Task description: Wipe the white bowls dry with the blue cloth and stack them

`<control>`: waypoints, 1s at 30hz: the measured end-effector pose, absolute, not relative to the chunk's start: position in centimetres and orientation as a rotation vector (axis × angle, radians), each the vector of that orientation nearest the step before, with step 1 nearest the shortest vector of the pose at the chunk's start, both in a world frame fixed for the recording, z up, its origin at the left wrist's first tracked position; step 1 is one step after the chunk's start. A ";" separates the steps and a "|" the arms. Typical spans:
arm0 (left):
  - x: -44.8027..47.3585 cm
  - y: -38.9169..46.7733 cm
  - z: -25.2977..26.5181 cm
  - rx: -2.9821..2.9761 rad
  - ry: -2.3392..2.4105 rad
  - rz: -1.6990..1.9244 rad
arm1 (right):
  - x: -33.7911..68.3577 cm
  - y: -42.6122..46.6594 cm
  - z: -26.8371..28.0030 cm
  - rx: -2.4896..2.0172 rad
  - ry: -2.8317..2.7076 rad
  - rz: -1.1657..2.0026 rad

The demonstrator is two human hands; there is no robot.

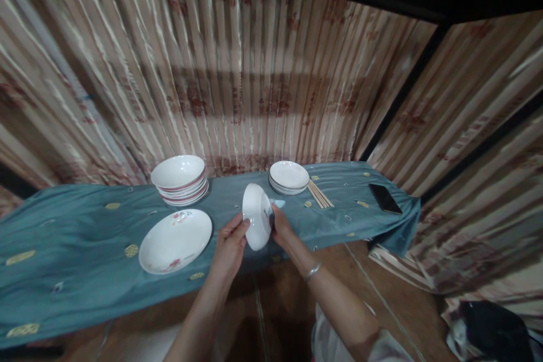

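Observation:
A white bowl with a small floral mark is tilted up on its side above the near edge of the cloth-covered table. My left hand grips its left side, thumb pressed on the white surface. At the bowl's right side is my right hand, wearing a silver bangle on the wrist. Its fingers are closed and partly hidden by the bowl. A scrap of pale blue cloth sticks out just above that hand and appears pinched in it.
A stack of red-rimmed bowls stands back left, behind an oval floral plate. Further right are stacked small dishes, several wooden chopsticks and a black phone. A patterned curtain hangs behind the table.

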State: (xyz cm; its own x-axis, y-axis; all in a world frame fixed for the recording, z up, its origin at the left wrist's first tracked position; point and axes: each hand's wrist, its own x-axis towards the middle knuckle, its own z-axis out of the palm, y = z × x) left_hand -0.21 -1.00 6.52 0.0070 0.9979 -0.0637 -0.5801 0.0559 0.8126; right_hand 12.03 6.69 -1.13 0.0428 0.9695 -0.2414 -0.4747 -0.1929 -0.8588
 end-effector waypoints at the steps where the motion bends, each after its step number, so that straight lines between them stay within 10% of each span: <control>1: -0.2 -0.9 6.5 0.701 0.788 1.415 | 11.5 6.3 -0.9 -1.030 -0.546 1.539; 15: 0.0 0.1 4.1 1.169 1.148 1.480 | 8.2 2.1 1.8 -0.886 -0.162 2.054; 30: 1.0 -0.4 3.6 1.685 1.061 1.306 | 11.9 2.0 4.3 -0.971 -0.313 1.840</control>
